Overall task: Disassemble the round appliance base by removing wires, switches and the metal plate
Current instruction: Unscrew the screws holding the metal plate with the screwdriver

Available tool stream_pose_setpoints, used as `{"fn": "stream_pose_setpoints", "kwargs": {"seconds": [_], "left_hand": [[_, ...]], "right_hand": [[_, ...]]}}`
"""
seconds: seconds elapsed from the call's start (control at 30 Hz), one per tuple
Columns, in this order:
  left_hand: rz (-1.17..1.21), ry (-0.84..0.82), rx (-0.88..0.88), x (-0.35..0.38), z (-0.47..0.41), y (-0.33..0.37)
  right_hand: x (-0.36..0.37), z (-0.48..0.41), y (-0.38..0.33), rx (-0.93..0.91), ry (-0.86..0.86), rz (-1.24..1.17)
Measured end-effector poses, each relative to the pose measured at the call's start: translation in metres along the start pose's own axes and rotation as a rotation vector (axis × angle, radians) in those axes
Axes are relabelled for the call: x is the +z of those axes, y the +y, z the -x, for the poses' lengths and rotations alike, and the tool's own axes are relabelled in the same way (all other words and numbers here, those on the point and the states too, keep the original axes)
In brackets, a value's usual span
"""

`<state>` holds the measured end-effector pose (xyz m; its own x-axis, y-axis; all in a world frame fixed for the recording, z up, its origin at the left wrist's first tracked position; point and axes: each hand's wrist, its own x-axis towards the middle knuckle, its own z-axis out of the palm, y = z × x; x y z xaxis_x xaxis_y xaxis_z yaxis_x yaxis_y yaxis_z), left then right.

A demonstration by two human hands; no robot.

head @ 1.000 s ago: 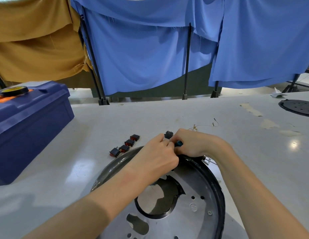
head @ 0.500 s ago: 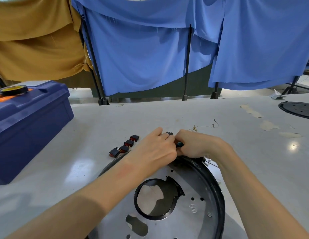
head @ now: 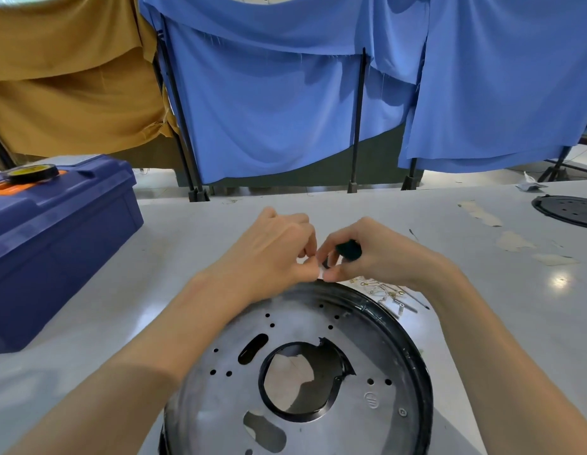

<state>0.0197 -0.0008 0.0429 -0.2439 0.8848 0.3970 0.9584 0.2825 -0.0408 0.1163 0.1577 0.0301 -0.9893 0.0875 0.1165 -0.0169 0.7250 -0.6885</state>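
Head view: round appliance base (head: 420, 362) lies on the white table (head: 187, 231), at the bottom of the frame, just under the two forearms. Its black rim goes around the metal plate (head: 357, 343), which sits inside w/ small holes, one slot and a big round opening in the centre. Both hands meet just above the far rim of the base. Right hand (head: 380, 257) has its fingers curled around a dark green piece (head: 348, 250), held btw. thumb and forefinger; what kind of part it is, I cannot tell. Left hand (head: 272, 254) also has curled fingers, tips touching the tips of the right hand; whether it pinches something is hidden, so cannot tell. Loose wires (head: 387, 292) w/ brass terminals lie on the table just beside the far-right part of the rim, under the right wrist. At left stands a blue toolbox (head: 55, 244), lid closed, w/ a roll of tape (head: 33, 172) on top. At the far right edge lies a black round disc (head: 567, 210) w/ holes, well apart from the base. Behind the table hang blue cloths (head: 269, 110) and a yellow-brown cloth (head: 65, 87) on black stands.
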Motion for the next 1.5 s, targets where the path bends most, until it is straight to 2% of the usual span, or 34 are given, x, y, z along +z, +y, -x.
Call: {"fn": "stream_pose_setpoints", "kwargs": {"seconds": [0.17, 0.27, 0.33, 0.4, 0.5, 0.7, 1.0, 1.17, 1.3, 1.5], "left_hand": [[0.297, 0.097, -0.078, -0.004, -0.003, 0.005], [0.35, 0.121, -0.129, 0.007, -0.002, 0.003], [0.245, 0.019, -0.158, 0.02, 0.001, 0.002], [0.116, -0.162, -0.192, 0.034, 0.006, -0.001], [0.117, -0.363, -0.24, 0.052, 0.015, -0.003], [0.308, -0.359, -0.301, 0.057, 0.014, -0.01], [0.436, -0.448, -0.437, 0.055, 0.001, -0.017], [0.446, -0.468, -0.505, 0.056, -0.003, -0.019], [0.37, -0.43, -0.493, 0.062, -0.001, -0.015], [0.364, -0.3, -0.465, 0.057, 0.004, -0.022]], "right_hand": [[-0.005, 0.002, -0.005, -0.029, 0.072, 0.009], [-0.021, 0.008, 0.006, 0.109, 0.139, 0.113], [-0.032, 0.014, 0.022, 0.283, 0.116, 0.228], [-0.038, 0.02, 0.04, 0.468, 0.058, 0.322], [-0.038, 0.024, 0.063, 0.646, 0.029, 0.358], [-0.023, 0.022, 0.084, 0.803, -0.035, 0.379], [-0.027, 0.024, 0.083, 0.809, -0.075, 0.382], [-0.035, 0.02, 0.077, 0.695, 0.024, 0.391], [-0.035, 0.013, 0.073, 0.591, 0.092, 0.371], [-0.032, 0.011, 0.073, 0.532, 0.109, 0.343]]}}
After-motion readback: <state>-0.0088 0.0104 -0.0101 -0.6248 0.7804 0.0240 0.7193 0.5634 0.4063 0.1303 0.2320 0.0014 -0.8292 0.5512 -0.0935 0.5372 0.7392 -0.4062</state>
